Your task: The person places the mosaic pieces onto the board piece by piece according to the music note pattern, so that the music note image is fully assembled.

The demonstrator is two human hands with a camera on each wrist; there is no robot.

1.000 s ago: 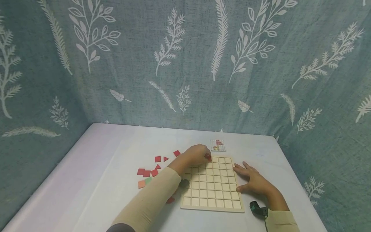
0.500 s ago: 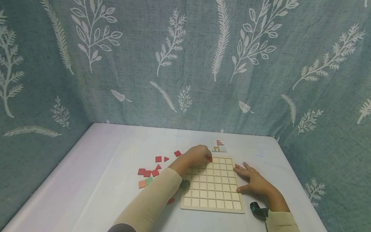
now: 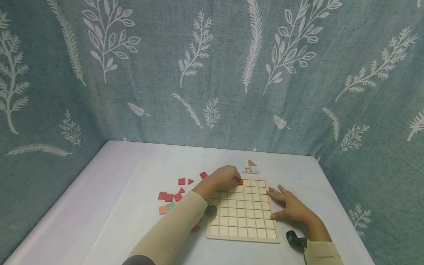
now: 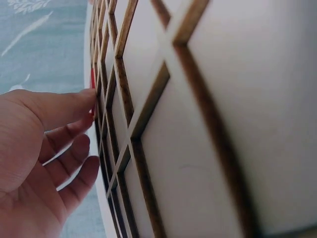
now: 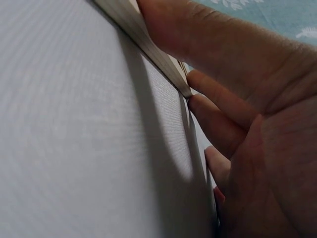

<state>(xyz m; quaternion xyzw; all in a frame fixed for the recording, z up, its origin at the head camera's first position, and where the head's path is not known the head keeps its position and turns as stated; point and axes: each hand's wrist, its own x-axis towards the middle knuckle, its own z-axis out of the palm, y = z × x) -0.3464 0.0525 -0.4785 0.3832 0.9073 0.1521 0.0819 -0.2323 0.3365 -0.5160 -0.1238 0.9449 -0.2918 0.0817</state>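
A pale wooden grid board (image 3: 241, 212) lies on the table. My left hand (image 3: 225, 176) reaches over its far left part, thumb and forefinger at a red square tile (image 3: 240, 182) in the far row. In the left wrist view, the thumb of the left hand (image 4: 44, 129) meets a sliver of the red tile (image 4: 92, 79), and the other fingers curl loosely below. The right hand (image 3: 290, 208) lies spread along the board's right side; in the right wrist view, the thumb and fingertips of the right hand (image 5: 237, 114) touch the board's edge (image 5: 153, 44).
Left of the board lie several red squares (image 3: 169, 198), red triangles (image 3: 190, 181), an orange square (image 3: 163, 210) and a green piece (image 3: 170, 206). A red piece (image 3: 195, 228) shows beside the left sleeve (image 3: 172, 228). Beyond the board is a pattern card (image 3: 250, 166).
The red tile, earlier partly within the left fingers, now shows flatter in its cell, with the fingertips at its left edge. The right hand stays at the board's side.
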